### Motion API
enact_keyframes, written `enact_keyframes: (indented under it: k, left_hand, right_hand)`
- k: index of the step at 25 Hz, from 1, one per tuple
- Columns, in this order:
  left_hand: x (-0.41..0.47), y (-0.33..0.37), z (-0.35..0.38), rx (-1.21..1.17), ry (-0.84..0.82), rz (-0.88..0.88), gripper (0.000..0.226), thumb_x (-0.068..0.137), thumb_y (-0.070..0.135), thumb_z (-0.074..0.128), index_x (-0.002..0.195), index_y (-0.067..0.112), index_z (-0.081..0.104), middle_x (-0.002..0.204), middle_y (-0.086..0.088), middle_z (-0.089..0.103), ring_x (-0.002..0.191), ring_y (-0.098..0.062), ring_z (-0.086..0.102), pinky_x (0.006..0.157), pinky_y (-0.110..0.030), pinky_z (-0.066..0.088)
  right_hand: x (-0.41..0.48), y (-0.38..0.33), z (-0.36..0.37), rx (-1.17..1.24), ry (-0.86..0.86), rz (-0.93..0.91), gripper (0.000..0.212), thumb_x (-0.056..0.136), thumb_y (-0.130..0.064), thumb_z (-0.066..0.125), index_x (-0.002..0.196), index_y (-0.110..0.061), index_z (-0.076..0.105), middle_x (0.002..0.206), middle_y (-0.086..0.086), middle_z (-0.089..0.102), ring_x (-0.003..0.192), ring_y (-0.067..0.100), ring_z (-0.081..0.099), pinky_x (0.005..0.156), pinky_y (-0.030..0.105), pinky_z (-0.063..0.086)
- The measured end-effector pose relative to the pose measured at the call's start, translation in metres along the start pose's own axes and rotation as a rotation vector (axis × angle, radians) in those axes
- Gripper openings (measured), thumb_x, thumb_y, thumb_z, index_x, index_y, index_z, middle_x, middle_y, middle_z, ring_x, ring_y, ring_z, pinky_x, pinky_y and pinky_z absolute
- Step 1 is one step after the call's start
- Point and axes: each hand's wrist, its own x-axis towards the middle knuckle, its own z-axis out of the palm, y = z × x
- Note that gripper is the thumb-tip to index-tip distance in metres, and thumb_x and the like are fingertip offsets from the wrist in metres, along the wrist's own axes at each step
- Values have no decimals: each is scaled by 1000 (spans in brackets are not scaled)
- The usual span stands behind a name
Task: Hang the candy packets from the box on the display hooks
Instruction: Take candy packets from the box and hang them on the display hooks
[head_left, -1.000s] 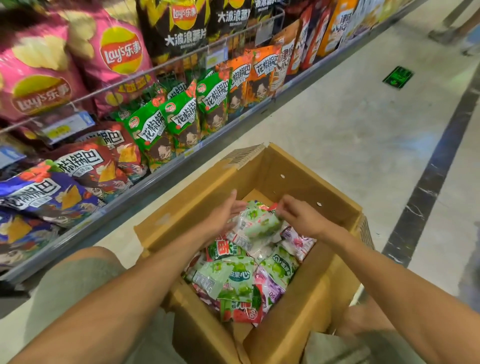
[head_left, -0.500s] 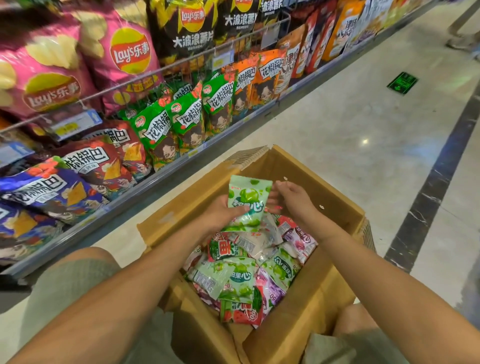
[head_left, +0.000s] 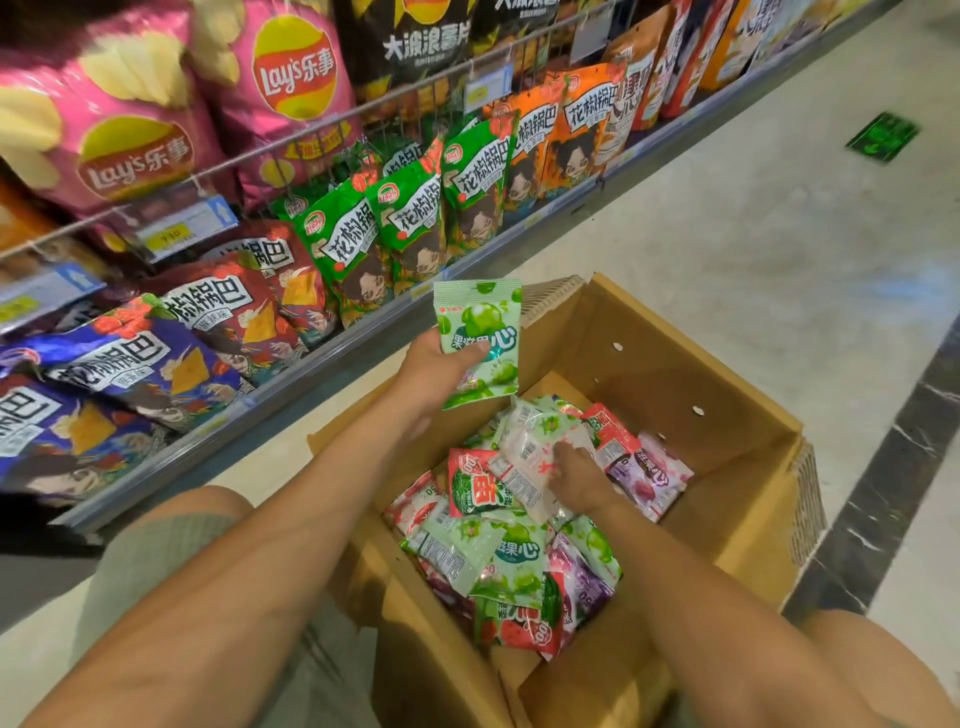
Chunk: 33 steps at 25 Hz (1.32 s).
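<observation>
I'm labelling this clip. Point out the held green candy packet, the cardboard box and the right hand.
green candy packet (head_left: 475, 318): head view, its printed front.
cardboard box (head_left: 675, 384): head view, bare inner far wall.
right hand (head_left: 579, 475): head view, back of the hand.

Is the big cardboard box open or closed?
Open. The cardboard box has its flaps folded outward, and the heap of candy packets lies in plain sight inside it.
</observation>
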Motion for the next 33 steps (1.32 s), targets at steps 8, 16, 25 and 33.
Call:
enact_keyframes:
  k: [8,16,25,33]
  left_hand:
    - [10,3,1,-20,-16,-5,18,97,15,73,114,18,71,100,9,79,89,-9,77,83,-31,60]
    - [5,27,8,5,-50,12,11,98,19,72,104,27,69,104,11,77,88,-5,75,80,-27,58]
    - [-46,212,-13,66,-40,67,47,92,32,79,131,12,62,124,-2,73,111,-22,70,97,-41,57]
    - [-142,468,-47,144,-23,136,28,90,34,80,111,21,67,107,4,74,100,-16,71,85,-26,56]
  right_hand:
    - [-15,-5,-22,66,48,-4,26,102,-23,55,126,-13,52,106,11,67,95,31,64,77,37,50]
    - [-39,-37,-91,269,-43,-64,33,100,-1,47,117,-5,75,117,13,72,75,25,63,69,35,50]
    - [-158,-126,-269,475,-53,-51,50,84,-10,71,133,-20,65,123,2,69,111,23,69,89,31,60]
    - [-323,-272,-490,416,84,-190,75,87,19,63,154,-9,42,138,8,55,121,21,54,90,22,46]
